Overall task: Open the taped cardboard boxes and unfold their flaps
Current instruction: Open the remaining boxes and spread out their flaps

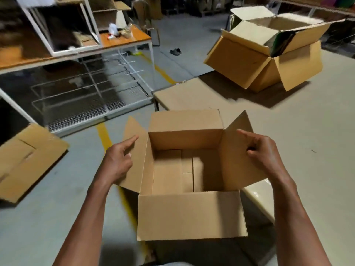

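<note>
On the far left a flat piece of cardboard (28, 160) lies on the floor. Next comes the left hand (118, 160). Its first finger points out and touches the left flap (134, 154), and the other fingers curl loosely, holding nothing. The box (190, 214) sits right in front of the person, in the middle, already open and empty inside.

The right hand (263, 150) has its fingers bent against the right flap (240, 150) — I cannot tell if it pinches the edge or just pushes.

To do this well, I think both hands should push their flaps out and down together, so the box does not slide or tip. Press near the fold — the flap bends easier there.

Far right, another open box (269, 54) leans, well apart.
</note>
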### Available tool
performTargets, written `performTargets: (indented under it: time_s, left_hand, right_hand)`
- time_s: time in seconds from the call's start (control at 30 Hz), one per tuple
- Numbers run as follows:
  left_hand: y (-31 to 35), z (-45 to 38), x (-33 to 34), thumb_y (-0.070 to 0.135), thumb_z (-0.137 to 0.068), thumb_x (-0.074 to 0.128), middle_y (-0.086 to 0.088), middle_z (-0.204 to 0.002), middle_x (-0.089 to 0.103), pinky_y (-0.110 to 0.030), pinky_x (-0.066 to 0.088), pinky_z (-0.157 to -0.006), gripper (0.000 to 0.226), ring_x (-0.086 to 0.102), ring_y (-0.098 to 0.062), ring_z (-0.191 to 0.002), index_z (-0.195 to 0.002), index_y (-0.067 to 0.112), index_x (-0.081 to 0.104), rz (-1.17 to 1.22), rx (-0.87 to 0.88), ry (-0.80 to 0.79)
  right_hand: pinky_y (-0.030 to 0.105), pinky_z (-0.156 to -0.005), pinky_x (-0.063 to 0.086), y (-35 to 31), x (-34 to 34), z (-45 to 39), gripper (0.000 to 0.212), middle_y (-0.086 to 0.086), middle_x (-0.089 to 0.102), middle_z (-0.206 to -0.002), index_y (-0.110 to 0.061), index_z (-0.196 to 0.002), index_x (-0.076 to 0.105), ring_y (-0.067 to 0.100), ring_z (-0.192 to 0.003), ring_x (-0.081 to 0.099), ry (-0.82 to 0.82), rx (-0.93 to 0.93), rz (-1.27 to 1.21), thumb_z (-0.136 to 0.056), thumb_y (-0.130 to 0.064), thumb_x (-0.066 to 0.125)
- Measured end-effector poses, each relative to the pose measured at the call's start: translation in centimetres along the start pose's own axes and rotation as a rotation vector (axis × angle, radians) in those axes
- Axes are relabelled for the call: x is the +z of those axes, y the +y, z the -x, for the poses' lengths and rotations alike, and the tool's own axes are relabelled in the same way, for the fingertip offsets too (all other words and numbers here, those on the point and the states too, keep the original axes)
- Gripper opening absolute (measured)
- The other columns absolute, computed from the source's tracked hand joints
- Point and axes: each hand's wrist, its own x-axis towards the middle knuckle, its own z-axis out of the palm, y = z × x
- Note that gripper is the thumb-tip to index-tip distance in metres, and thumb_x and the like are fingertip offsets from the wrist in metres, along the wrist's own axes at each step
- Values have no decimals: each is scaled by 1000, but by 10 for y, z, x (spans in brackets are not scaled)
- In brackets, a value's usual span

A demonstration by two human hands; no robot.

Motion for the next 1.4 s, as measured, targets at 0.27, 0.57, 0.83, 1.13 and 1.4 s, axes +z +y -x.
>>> performTargets:
  time_s: [0.27, 0.57, 0.83, 1.13, 1.4]
  left_hand:
    - [-119, -39, -118, -7, -93, 50, 6, -152, 48, 1, 41, -64, 73, 51, 14, -78, -147, 42, 46, 54, -97, 123]
    - [-198, -124, -209, -12, -92, 51, 3, -150, 51, -4, 32, -79, 71, 47, 2, -127, -146, 35, 50, 82, -145, 135]
    - [-258, -254, -263, -11, -93, 51, 14, -146, 47, 2, 37, -62, 71, 53, 23, -72, -144, 37, 50, 115, -190, 177]
    - [-270, -415, -335, -11, -94, 51, 7, -149, 50, -19, 30, -105, 69, 40, -7, -140, -148, 32, 47, 45, -139, 179]
    - [-297, -612, -373, -14, -92, 49, 4, -151, 49, -16, 31, -105, 72, 41, -1, -136, -148, 31, 47, 59, -7, 54]
  right_hand:
    - [12, -85, 45, -90, 142, -68, 66, 5, 62, -130, -17, -140, 57, 12, -114, 55, -154, -121, -33, -85, 19, 59]
    - [8, -77, 51, -159, 258, -149, 69, 14, 61, -136, -15, -141, 55, 30, -123, 59, -207, -151, -34, -83, 22, 57]
    - [3, -73, 44, -198, 357, -272, 73, 12, 61, -137, -17, -140, 58, 26, -121, 60, -234, -101, -50, -78, 22, 56]
    - [26, -46, 32, -273, 444, -412, 80, 1, 65, -79, -20, -142, 57, 10, -49, 44, -211, -90, -46, -74, 21, 50]
    - [21, -40, 25, -310, 510, -528, 84, 2, 48, -63, -27, -139, 60, 7, -41, 29, 6, 58, -33, -72, 21, 43]
